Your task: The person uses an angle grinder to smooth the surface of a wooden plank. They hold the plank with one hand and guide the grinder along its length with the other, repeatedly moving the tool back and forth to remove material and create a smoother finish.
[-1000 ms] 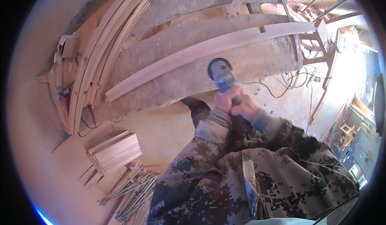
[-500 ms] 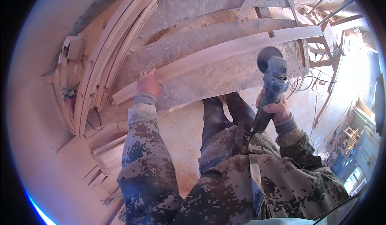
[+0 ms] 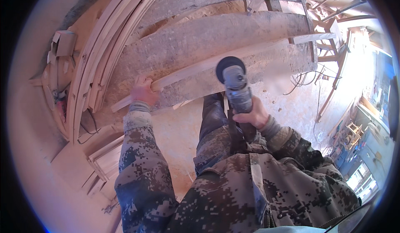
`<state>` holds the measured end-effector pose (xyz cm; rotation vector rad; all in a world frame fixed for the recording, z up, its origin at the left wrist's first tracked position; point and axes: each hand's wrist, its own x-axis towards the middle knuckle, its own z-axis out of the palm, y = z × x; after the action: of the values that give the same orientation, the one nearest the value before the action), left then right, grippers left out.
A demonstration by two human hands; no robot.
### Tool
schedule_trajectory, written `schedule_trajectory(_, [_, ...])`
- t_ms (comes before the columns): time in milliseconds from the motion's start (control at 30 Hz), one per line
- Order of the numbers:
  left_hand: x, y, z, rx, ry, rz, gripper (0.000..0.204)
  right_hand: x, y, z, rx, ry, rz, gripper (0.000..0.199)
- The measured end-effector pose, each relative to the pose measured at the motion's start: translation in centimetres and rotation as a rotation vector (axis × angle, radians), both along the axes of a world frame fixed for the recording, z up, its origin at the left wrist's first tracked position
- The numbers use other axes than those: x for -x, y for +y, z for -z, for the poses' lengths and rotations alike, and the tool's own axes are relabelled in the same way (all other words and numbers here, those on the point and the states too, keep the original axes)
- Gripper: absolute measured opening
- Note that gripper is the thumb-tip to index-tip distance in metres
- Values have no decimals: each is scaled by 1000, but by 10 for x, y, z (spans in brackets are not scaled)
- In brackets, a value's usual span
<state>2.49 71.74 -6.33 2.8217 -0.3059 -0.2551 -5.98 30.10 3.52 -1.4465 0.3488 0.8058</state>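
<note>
A long pale wooden strip (image 3: 187, 72) lies across the worn plank bench (image 3: 208, 31). Near the strip's left end, my left hand (image 3: 143, 92) is closed over it. My right hand (image 3: 255, 114) grips the body of a grey angle grinder (image 3: 238, 87), whose round dark disc (image 3: 228, 63) points away from me. The disc is over the near edge of the strip in this view; whether it touches the wood I cannot tell. The grinder's rear end is partly hidden by my fingers.
Long curved wooden strips (image 3: 109, 37) are stacked at the left of the bench. A small wooden box (image 3: 65, 43) stands farther left. Wood pieces (image 3: 106, 158) lie at the lower left. A black cable (image 3: 306, 79) loops at the right, near a wooden frame (image 3: 333, 52).
My right hand has carried the grinder leftward, from the strip's right part toward its middle. My left hand stays at the left end. The whole view has shifted slightly.
</note>
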Motion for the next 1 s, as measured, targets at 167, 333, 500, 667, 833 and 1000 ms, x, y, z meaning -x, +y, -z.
schedule_trajectory(167, [1,7,4,-49,-1,15,34,-29,74,17,42,-78,-216,66])
schedule_trajectory(333, [3,2,3,-30,-47,-4,31,-42,102,27,121,-28,-305,64])
schedule_trajectory(500, [2,2,2,-41,-21,-15,31,-35,56,22,173,22,-103,54])
schedule_trajectory(667, [4,2,3,-84,-18,-2,36,-32,-8,11,77,137,203,48])
schedule_trajectory(833, [3,3,5,-50,-77,34,37,-32,2,19,82,18,173,42])
schedule_trajectory(1000, [4,1,1,-19,-77,24,34,-28,67,34,155,-104,-116,66])
